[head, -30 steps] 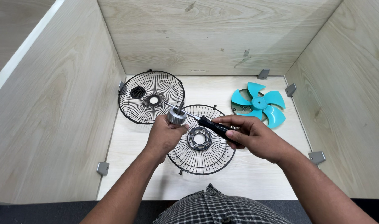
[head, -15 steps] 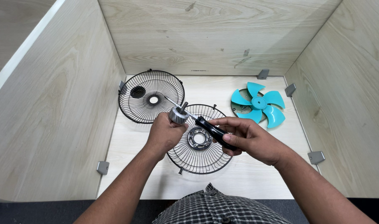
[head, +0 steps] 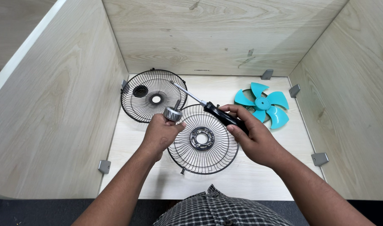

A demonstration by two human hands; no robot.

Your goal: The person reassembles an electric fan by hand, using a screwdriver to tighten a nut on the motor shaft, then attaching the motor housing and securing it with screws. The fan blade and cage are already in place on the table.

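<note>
hands sit close together over the front of the wooden tabletop point(head: 250, 184), and i read them from the head view. my left hand point(head: 160, 134) is curled shut around a small grey metal motor piece point(head: 173, 113) with a short shaft poking up from it; the fingers wrap its lower part and the thumb presses its side. my right hand point(head: 253, 140) is clamped on the black handle of a screwdriver point(head: 208, 107), whose thin metal shank runs up and away to the left, its tip hanging above the far wire guard. the two hands do not touch each other; the motor piece sits just left of the screwdriver handle, apart from it.

directly below and between both hands lies a black wire fan guard point(head: 203, 139) with a grey ring at its hub, flat on the table. beyond my left hand lies a second black wire fan guard point(head: 153, 95), also flat, with a dark round opening and a pale centre ring; the two guards overlap slightly at their rims. beyond my right hand, near the back right corner, rests a teal five-blade fan propeller point(head: 263, 104), well apart from the guards. light wood walls point(head: 57, 104) stand on three sides, fixed with small grey corner brackets point(head: 104, 166).
</note>
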